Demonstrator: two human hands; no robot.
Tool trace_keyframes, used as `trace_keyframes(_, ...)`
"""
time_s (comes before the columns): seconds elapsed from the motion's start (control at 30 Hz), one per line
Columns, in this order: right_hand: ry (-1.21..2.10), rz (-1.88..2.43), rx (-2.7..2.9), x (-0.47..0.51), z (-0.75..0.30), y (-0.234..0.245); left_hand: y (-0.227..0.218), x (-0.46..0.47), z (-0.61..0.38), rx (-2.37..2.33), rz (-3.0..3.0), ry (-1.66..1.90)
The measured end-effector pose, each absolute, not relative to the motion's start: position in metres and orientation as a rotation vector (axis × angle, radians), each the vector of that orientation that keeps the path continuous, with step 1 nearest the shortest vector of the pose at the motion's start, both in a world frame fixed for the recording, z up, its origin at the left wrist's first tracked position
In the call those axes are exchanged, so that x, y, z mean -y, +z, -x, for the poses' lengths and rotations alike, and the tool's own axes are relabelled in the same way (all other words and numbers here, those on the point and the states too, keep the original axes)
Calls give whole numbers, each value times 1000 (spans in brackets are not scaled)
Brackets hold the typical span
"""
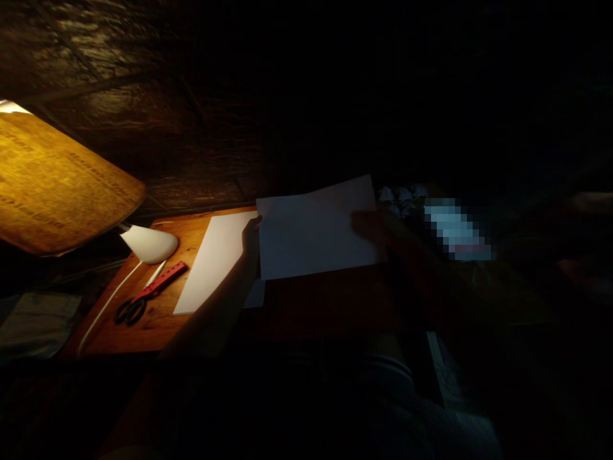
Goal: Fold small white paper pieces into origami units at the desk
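Note:
A white sheet of paper [311,230] is held up above the wooden table, slightly bent along its top edge. My left hand [251,237] grips its left edge, with the thumb at the front. At the right edge, my right hand [368,225] is closed on the same sheet, though deep shadow hides most of its fingers. Below and to the left, more white paper [211,255] lies flat on the table, partly covered by my left forearm.
Scissors in a red sheath [160,281] with black handles lie at the table's left [103,335]. Behind them stands a lamp with a white base [152,245] and yellow shade [57,185]. Several small folded paper shapes [400,195] sit at the back right, near a glowing blurred-out screen [457,230].

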State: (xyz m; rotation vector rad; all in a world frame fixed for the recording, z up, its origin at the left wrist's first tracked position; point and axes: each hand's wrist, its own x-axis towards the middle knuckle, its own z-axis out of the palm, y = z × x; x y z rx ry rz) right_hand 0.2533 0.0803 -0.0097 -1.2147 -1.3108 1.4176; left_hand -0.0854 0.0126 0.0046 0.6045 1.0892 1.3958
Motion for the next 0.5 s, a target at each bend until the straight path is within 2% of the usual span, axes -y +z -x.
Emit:
trace_keyframes(0.13,1552,1131,1180,-78,-254,-11,8,-8,77,-1092,-596,1462)
trace_keyframes(0.5,1751,998,1045,-59,-253,3,19,-3,70,-1039,-568,1338)
